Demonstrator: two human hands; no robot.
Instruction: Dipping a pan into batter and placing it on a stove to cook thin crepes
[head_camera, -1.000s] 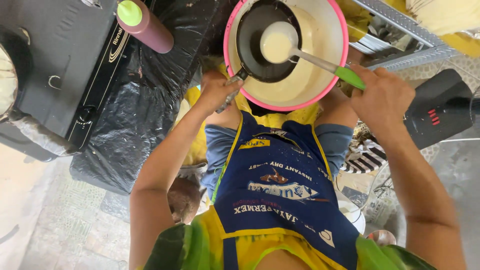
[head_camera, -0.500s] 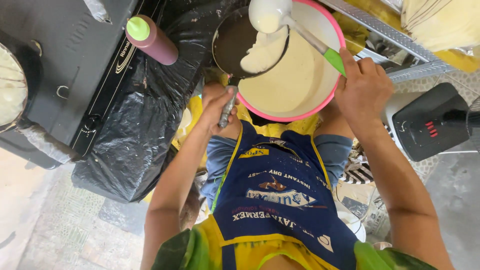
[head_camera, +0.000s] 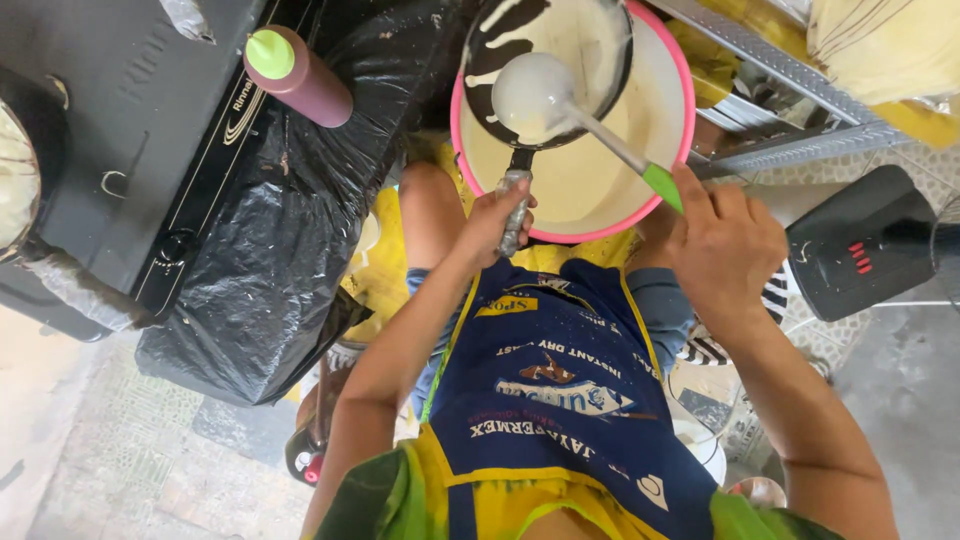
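Note:
My left hand (head_camera: 503, 213) grips the metal handle of a small black frying pan (head_camera: 500, 45), held tilted over a pink-rimmed bowl (head_camera: 672, 140) of pale batter. Batter coats much of the pan's inside and runs in streaks across its dark left side. My right hand (head_camera: 728, 240) holds the green handle of a ladle (head_camera: 532, 95); its batter-covered cup rests inside the pan. The bowl sits in front of my knees, above my blue and yellow apron (head_camera: 560, 400).
A dark gas stove (head_camera: 110, 150) wrapped in black plastic (head_camera: 270, 260) stands at the left, with a maroon squeeze bottle (head_camera: 296, 75) with a green cap on it. A metal rack (head_camera: 790, 120) and a black fan base (head_camera: 865, 255) lie at the right.
The pan has tipped up over the bowl and batter has spread across its inside. The ladle, raised half a second ago, has come down into the pan.

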